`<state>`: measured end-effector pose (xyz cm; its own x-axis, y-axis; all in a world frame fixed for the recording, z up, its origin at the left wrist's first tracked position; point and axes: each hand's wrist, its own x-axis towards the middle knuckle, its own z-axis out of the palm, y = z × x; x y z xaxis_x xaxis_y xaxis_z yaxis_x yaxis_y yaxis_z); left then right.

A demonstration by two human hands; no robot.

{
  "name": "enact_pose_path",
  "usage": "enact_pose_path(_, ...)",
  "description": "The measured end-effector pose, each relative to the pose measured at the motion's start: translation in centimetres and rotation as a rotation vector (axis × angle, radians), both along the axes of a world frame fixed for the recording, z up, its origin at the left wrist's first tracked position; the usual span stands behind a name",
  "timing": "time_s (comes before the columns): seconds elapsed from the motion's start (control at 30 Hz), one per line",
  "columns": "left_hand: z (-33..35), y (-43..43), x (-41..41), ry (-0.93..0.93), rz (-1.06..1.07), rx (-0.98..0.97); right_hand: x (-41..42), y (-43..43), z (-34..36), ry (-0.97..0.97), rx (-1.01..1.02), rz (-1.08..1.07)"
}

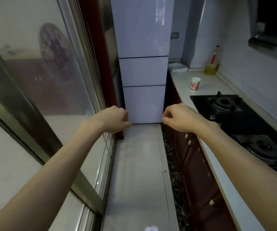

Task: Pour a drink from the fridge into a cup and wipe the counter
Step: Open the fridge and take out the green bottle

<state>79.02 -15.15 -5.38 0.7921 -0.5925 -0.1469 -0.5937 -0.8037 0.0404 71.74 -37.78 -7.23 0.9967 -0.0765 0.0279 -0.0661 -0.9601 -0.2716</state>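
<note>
A tall white fridge (142,47) with three closed doors stands at the far end of the narrow kitchen. A white paper cup (195,83) with a red mark stands upright on the pale counter (184,80) to the right of the fridge. My left hand (113,120) and my right hand (179,118) are stretched out in front of me at about the height of the fridge's bottom edge. Both have their fingers curled in and hold nothing. Neither touches the fridge.
A black gas hob (244,124) with two burners is set into the counter on the right. A bottle of oil (216,57) and a yellow container (209,69) stand at the counter's far end, beside a white tray (178,67). A glass sliding door (42,80) runs along the left. Dark red cabinets (197,164) lie under the counter.
</note>
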Motion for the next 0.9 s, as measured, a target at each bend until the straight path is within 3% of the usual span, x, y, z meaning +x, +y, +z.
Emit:
enact_pose_path(0.43,-0.1,-7.5,18.5,0.025,0.058,0.026,20.1,-7.9,-0.7,0.023,-0.006,0.101)
enact_pose_path(0.9,-0.4,-11.4,46.4,0.029,0.002,-0.060,46.9,-10.8,1.0,-0.010,-0.021,0.055)
